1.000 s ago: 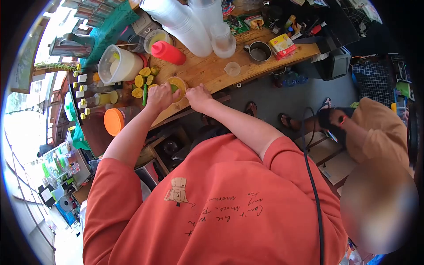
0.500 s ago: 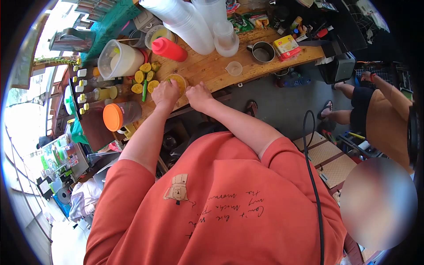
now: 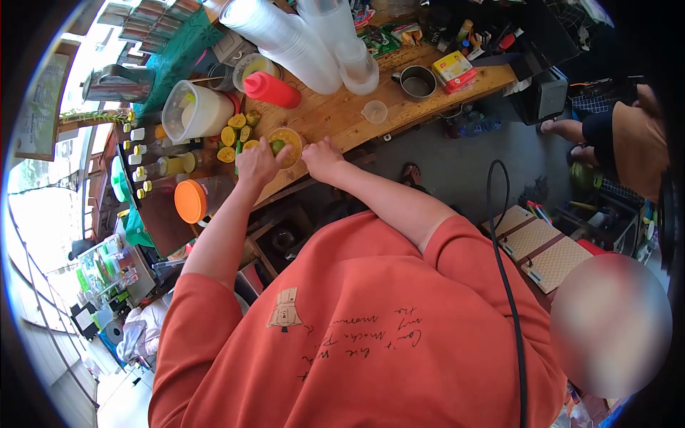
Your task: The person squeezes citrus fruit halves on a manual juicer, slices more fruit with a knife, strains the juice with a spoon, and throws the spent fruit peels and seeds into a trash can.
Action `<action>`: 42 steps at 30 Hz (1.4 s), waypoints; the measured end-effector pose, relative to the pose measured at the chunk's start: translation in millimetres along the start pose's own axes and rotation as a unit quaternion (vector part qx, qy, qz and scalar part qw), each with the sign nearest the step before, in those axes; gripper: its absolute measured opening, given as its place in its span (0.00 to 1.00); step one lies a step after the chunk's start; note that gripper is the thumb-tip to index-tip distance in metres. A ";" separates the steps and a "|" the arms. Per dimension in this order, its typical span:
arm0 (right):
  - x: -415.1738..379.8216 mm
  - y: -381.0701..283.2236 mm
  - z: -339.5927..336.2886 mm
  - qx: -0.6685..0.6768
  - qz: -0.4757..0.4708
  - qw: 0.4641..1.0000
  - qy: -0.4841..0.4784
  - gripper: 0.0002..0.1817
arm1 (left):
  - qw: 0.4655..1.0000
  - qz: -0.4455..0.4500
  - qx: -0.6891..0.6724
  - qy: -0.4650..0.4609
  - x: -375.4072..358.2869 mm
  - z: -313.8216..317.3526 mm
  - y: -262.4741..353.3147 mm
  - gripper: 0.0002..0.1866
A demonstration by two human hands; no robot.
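My left hand (image 3: 258, 165) has its fingers and thumb around a green citrus fruit (image 3: 277, 146), over the near-left side of a round plastic container (image 3: 294, 135). Yellowish contents show inside the container. Its right edge is gripped by the curled fingers of my right hand (image 3: 324, 158), though the fingertips are partly hidden. Cut citrus halves (image 3: 228, 135) with orange-yellow flesh lie on the wooden table (image 3: 342, 128), left of the container. Among them, partly behind my left hand, is a narrow green object (image 3: 238, 151).
A red squeeze bottle (image 3: 272, 90), a white tub (image 3: 198, 110) and stacked plastic cups (image 3: 303, 60) stand beyond my hands. An orange-lidded jar (image 3: 191, 200) is at left. A metal mug (image 3: 416, 83) and small clear cup (image 3: 374, 111) sit rightward. Another person (image 3: 635, 150) stands at right.
My left hand has shifted slightly left and opened its thumb outward, so the green citrus fruit shows. My right hand stays at the container. The other person has moved.
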State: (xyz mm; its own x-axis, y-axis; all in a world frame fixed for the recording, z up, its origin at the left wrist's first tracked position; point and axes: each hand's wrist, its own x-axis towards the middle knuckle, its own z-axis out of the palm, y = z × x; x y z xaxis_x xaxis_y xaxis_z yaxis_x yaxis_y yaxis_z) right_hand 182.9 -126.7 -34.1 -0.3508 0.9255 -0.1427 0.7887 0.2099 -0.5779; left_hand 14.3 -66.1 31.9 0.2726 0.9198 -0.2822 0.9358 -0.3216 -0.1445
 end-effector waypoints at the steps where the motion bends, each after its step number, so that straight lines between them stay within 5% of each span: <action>1: 0.0 -0.4 -1.9 -0.016 -0.002 1.000 -0.010 0.13 | 0.997 0.068 0.040 0.010 0.9 -0.7 -0.4 0.39; 8: 2.2 -0.7 -4.4 -0.028 -0.007 0.999 -0.032 0.12 | 0.993 0.093 0.052 -0.055 18.4 1.6 7.1 0.37; 14: 4.5 5.0 5.3 -0.011 -0.021 1.000 -0.015 0.11 | 0.998 -0.057 -0.011 0.012 18.9 23.6 20.3 0.32; 17: 4.8 3.4 3.8 -0.007 -0.021 1.000 -0.001 0.10 | 0.999 -0.044 -0.004 0.020 23.0 19.3 17.1 0.30; 20: 2.3 4.3 5.3 -0.014 -0.026 1.000 -0.008 0.10 | 0.996 0.072 0.014 -0.042 28.4 11.7 18.5 0.29; 28: 3.8 -1.7 3.7 -0.023 0.001 1.000 0.002 0.11 | 0.972 -0.209 -0.094 0.058 26.9 21.1 34.4 0.30; 32: 4.0 -2.5 4.5 -0.022 0.000 1.000 0.010 0.11 | 0.972 -0.189 -0.113 0.079 27.0 33.1 9.3 0.31; 35: 4.6 -3.2 3.5 -0.011 0.007 1.000 0.007 0.12 | 0.996 0.074 -0.011 0.050 13.8 20.3 -6.5 0.31; 38: 5.0 -4.0 8.6 -0.006 0.007 1.000 0.009 0.12 | 0.991 0.128 0.021 0.010 19.9 11.9 -6.2 0.30; 42: 6.1 -2.6 6.3 -0.023 -0.002 1.000 -0.001 0.12 | 0.995 0.087 0.023 -0.030 22.8 4.5 14.1 0.29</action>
State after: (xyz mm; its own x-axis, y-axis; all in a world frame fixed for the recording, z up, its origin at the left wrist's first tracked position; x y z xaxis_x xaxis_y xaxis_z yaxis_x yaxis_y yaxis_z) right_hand 175.6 -123.5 -38.5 -0.3558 0.9237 -0.1418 0.8096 0.2289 -0.5406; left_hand 32.7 -50.7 19.2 0.4138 0.8347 -0.3632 0.8640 -0.4859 -0.1322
